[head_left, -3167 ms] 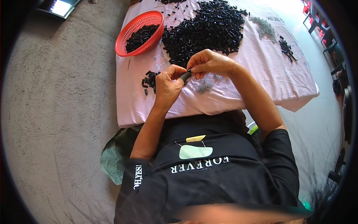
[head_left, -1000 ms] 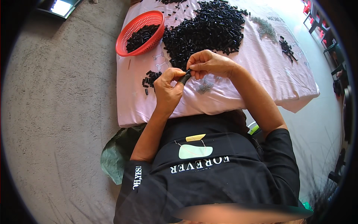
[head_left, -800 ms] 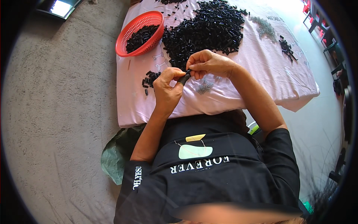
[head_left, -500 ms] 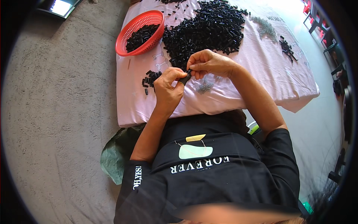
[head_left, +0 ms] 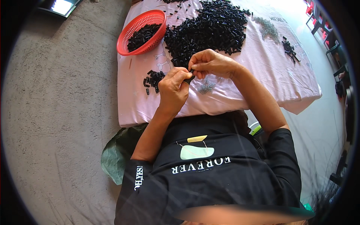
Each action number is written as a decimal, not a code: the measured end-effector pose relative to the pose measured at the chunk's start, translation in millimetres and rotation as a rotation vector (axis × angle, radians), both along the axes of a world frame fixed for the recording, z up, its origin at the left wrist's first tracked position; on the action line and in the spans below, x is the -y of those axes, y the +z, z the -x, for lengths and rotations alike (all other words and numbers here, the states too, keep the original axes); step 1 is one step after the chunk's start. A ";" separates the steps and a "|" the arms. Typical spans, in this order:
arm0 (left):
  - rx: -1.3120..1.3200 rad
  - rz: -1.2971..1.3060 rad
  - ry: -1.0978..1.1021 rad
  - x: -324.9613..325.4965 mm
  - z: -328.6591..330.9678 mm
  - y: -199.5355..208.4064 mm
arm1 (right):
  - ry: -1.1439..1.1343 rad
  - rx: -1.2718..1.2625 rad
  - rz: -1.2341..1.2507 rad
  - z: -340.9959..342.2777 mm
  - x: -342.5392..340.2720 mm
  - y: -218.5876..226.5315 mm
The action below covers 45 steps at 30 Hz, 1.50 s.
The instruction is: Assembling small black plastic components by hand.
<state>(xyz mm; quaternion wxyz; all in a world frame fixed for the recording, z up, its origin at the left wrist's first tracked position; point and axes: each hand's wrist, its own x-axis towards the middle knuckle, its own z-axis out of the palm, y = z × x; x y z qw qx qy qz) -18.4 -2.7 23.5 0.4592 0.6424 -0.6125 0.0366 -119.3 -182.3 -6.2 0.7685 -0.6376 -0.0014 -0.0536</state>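
Note:
Both hands meet at the near side of the big pile of small black cylindrical parts (head_left: 210,32). My left hand (head_left: 174,88) is closed around a small black part (head_left: 190,79), thumb pressed against its upper end. Touching that end, my right hand (head_left: 210,63) has thumb and forefinger pinched together; whatever lies between those fingertips is too small to make out. Left of my left hand lies a small heap of black parts (head_left: 153,80). Just below my right hand is a little cluster of thin, shiny, clear or silvery pieces (head_left: 206,86).
A red perforated basket (head_left: 160,35) holding black parts stands at the table's far left. The pink cloth (head_left: 131,108) covers the table. Farther right lie more thin shiny pieces (head_left: 267,28) and a few dark parts (head_left: 289,49). A green bag (head_left: 114,157) hangs below the near left edge.
My left hand has shifted slightly right and turned inward around the black part, covering more of it. My right hand stays almost in place, still pinching at its end.

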 end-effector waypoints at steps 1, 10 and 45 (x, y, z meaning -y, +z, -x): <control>-0.002 0.001 -0.003 1.1 -0.7 -0.8 | 0.006 -0.004 -0.040 -0.4 1.0 -1.9; -0.082 -0.112 0.052 3.5 -2.5 3.1 | 0.008 -0.005 -0.057 -3.5 -1.1 -4.9; -0.103 -0.147 -0.018 2.3 -1.3 -1.6 | -0.002 -0.051 -0.022 -0.2 1.1 -0.1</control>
